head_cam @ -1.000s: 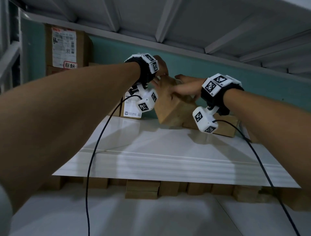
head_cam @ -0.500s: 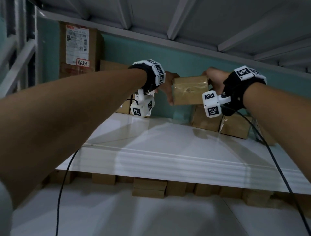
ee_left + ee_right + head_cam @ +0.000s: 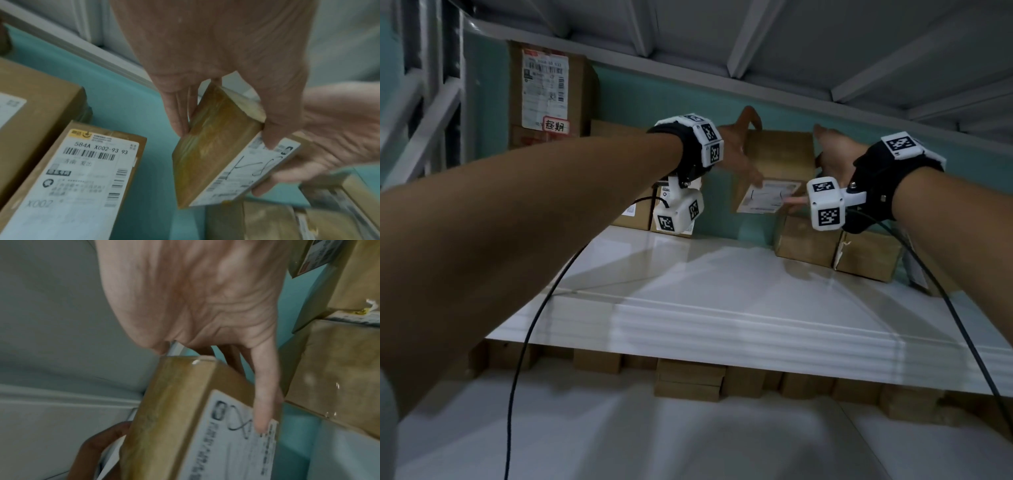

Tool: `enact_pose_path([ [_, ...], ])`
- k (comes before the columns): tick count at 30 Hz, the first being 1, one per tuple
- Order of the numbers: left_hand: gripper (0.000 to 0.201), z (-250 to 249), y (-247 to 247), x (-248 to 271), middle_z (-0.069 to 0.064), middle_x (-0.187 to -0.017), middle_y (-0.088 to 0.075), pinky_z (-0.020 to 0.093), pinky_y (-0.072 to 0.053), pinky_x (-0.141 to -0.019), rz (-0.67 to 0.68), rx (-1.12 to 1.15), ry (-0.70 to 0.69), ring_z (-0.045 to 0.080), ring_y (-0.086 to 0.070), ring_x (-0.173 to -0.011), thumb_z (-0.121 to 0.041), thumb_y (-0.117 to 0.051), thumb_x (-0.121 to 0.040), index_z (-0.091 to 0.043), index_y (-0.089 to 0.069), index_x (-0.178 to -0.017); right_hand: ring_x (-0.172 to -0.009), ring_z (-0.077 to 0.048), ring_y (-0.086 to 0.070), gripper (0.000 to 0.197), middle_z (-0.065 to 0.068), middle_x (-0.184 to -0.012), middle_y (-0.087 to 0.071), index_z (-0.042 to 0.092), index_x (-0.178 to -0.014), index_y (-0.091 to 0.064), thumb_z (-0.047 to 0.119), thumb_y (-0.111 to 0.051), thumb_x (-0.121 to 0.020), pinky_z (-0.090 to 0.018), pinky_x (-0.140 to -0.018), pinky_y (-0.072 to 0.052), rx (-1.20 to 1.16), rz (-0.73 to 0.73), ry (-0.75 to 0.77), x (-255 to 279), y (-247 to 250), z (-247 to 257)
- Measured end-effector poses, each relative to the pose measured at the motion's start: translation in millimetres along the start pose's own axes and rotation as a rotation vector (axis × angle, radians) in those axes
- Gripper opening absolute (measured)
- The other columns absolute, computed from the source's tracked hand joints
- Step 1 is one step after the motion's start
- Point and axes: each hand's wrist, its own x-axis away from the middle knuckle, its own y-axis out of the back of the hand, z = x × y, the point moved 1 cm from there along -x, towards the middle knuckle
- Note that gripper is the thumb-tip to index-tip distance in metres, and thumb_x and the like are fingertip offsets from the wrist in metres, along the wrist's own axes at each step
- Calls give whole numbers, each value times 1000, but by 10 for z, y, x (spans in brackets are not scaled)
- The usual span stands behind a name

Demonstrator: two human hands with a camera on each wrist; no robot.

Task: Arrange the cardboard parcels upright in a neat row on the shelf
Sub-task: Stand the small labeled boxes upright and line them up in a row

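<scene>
A small cardboard parcel (image 3: 777, 157) is held in the air above the white shelf (image 3: 722, 294), close to the teal back wall. A white label covers its lower face. My left hand (image 3: 736, 154) grips its left side: in the left wrist view the fingers (image 3: 176, 113) press the taped side of the parcel (image 3: 207, 155) and the thumb lies on the label's edge. My right hand (image 3: 832, 161) holds the right side. In the right wrist view one finger (image 3: 265, 402) lies along the label of the parcel (image 3: 174, 418).
A labelled parcel (image 3: 635, 212) stands on the shelf at the left, under my left wrist, with a tall box (image 3: 548, 96) behind it. Two brown parcels (image 3: 804, 240) (image 3: 866, 255) stand at the right. Several more parcels (image 3: 688, 377) fill the lower shelf. Cables hang from both wrists.
The parcel leaned on the shelf a second ago. Both hands have lifted it and turned it, so its white label now shows underneath.
</scene>
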Motion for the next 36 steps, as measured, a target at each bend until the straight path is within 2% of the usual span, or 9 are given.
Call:
enact_pose_path([
  [2,85,31,65,-9,8,-120,-55,24,-54,-65,-8,131,48,21,-60,-91,-34,-80,-74,-22,-26,-138,-111,-43,-56,72,-23,-123,-51,6,-133,-36,65,-26,-93,-57,-87,-50,-24,35,5,7,-1,-5],
  [7,75,115,50,-94,10,-130,-55,32,-52,-94,66,294,207,25,-60,-111,-42,-70,-82,-18,-33,-143,-110,-41,-59,77,-18,-128,-57,11,-132,-47,71,-25,-90,-54,-88,-51,42,98,86,19,2,-59],
  [10,74,154,23,-123,11,-130,-56,35,-51,-96,85,328,247,27,-60,-111,-48,-66,-83,-19,-34,-142,-107,-36,-61,70,-10,-121,-61,19,-128,-51,73,-34,-87,-44,-77,-55,133,145,164,87,-32,-69],
  [12,68,148,28,-125,11,-127,-56,35,-51,-94,105,340,261,28,-60,-110,-47,-63,-84,-18,-37,-141,-109,-34,-60,65,-5,-121,-61,24,-126,-52,72,-45,-83,-43,-82,-55,216,165,195,117,-45,-71],
  [19,38,92,61,-92,3,-107,-65,21,-54,-65,109,422,240,16,-65,-88,-39,-57,-88,-15,-56,-117,-122,-18,-53,44,3,-124,-64,24,-126,-57,30,-69,-84,-31,-98,-41,523,259,217,69,28,-182],
  [24,18,50,130,-19,9,-102,-69,27,-58,-79,100,619,230,24,-68,-96,-24,-54,-89,-13,-59,-102,-121,-20,-55,43,-2,-127,-64,18,-129,-58,21,-66,-87,-35,-101,-43,601,322,154,91,87,-329],
  [29,63,135,132,-3,19,-119,-62,36,-57,-78,194,483,330,31,-66,-101,-26,-64,-70,-11,-49,-130,-107,-19,-64,42,-2,-118,-68,21,-117,-57,13,-75,-79,-39,-96,-49,544,267,199,105,175,-328],
  [34,73,144,127,-9,9,-149,-40,40,-49,-96,166,181,316,30,-50,-126,-31,-69,-86,-22,-30,-147,-111,-19,-61,77,-2,-121,-65,33,-131,-48,28,-87,-65,-37,-91,-52,541,148,228,83,219,-217],
  [36,85,102,153,0,6,-148,-41,36,-50,-92,139,175,294,27,-48,-127,-38,-73,-82,-26,-24,-149,-113,-19,-60,84,-1,-122,-63,37,-128,-53,35,-90,-53,-36,-92,-52,521,103,276,80,220,-162],
])
